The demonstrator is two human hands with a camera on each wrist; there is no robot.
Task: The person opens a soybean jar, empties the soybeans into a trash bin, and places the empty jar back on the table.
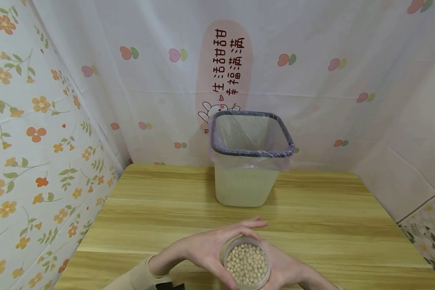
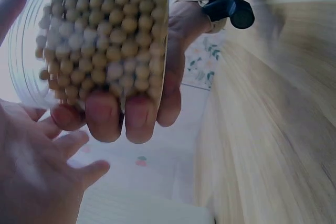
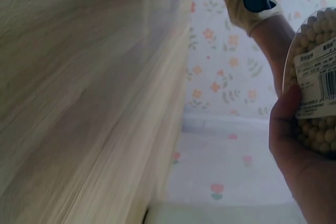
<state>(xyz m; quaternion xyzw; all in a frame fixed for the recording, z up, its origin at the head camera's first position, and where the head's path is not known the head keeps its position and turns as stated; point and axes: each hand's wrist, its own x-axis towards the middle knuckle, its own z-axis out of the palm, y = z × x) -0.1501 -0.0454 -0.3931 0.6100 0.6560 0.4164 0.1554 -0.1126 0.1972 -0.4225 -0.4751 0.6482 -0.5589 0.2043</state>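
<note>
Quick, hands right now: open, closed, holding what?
Right hand: closed, holding the clear jar of beige balls.
Left hand: around the jar's rim; whether it grips cannot be told.

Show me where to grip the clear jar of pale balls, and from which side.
Probably best round the jar's cylindrical wall, coming from the person's right: it is roughly upright, its curve suits wrapped fingers, and the right hand grips it there now.

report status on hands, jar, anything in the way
Right hand grips the jar. Left hand round its upper end. Pale balls inside. Bin stands beyond, apparently not in the way.
</note>
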